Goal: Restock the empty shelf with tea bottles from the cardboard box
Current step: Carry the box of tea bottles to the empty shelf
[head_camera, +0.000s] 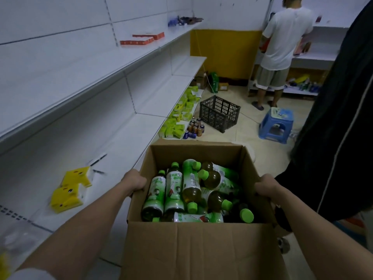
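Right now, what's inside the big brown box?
The cardboard box holds tea bottles with green caps, lying jumbled on top of each other. The left hand and right hand grip its sides. Any bottles underneath the pile, and the box's bottom, are hidden.

cardboard box (201, 249): plain brown inside and out
tea bottles (173, 190): bright green caps, green and white labels, olive-amber liquid
shelf (129, 138): white boards and back panels
packs at the shelf's near left edge (70, 188): yellow and white with small dark dots
packs at the shelf's far end (177, 122): lime green and yellow
flat boxes on the upper shelf (141, 40): red-orange with white tops
crate (220, 113): dark grey lattice
stool (276, 126): blue
far wall's lower part (226, 51): yellow
floor (252, 130): pale beige tiles
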`<state>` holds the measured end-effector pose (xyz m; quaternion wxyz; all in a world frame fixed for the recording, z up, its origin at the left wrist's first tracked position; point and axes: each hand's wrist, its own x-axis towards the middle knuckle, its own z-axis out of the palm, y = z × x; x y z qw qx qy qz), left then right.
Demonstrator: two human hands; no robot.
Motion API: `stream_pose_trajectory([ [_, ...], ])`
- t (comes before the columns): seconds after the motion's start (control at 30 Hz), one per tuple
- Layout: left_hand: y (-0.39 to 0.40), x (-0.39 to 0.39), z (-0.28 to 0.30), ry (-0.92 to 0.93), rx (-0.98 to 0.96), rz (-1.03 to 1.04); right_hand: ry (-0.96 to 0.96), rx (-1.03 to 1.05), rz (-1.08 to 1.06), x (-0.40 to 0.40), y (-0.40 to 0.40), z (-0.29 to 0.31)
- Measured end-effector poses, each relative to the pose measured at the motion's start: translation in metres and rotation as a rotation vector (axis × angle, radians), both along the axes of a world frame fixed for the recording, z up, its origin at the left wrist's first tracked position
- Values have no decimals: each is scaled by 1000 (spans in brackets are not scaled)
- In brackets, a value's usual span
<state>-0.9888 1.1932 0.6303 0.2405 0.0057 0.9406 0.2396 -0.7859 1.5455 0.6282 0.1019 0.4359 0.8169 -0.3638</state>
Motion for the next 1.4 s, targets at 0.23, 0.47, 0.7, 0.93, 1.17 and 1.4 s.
stream_pose_trajectory([
  [0.23,102,-104,-31,-13,3,-4,-49,9,22,-103,100,-32],
  [0.47,183,-179,-65,-47,62,118,-81,-14,139,-212,203,-50],
  [0.7,250,-219,-109,-73,54,346,-114,5,362,-347,291,-85],
  [0.93,278,-262,-147,-138,107,621,-200,43,538,-484,324,-100],
  [1.17,280,-305,-170,-150,74,791,-223,55,728,-593,312,-113],
  [1.4,274,-314,-181,-156,72,922,-221,84,853,-646,289,-115],
])
